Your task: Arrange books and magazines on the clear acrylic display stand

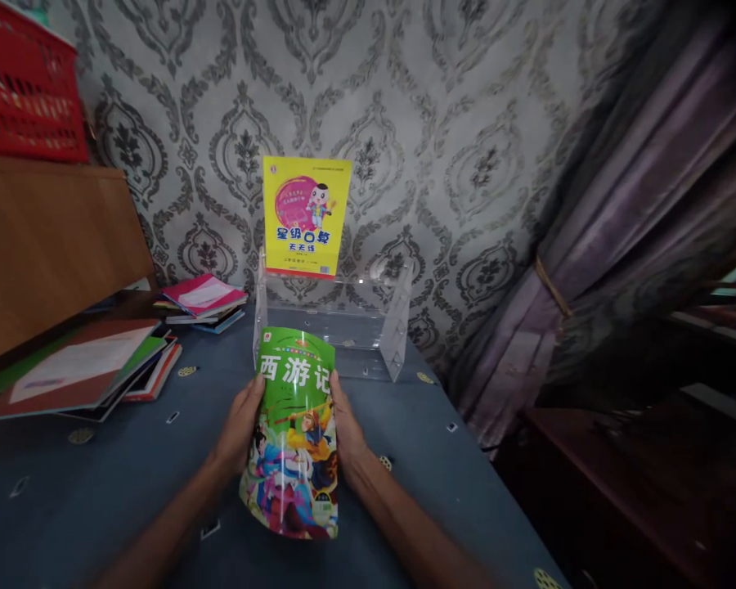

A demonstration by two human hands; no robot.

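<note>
A green picture-covered book (298,433) is held upright and slightly bent above the table. My left hand (240,421) grips its left edge, thumb on the front cover. On the right edge, my right hand (347,421) holds it the same way; the fingers behind the book are hidden. Just beyond stands a clear acrylic tiered rack (396,323). In its back tier, at the left, a yellow workbook (307,217) stands upright with its cover facing me.
Stacked books and papers (98,360) lie on the blue tablecloth (177,491) at left, with a smaller book pile (205,296) behind. A wooden cabinet (49,254) carries a red basket (30,90). Purple curtain (601,237) hangs at right, near dark red furniture (613,474).
</note>
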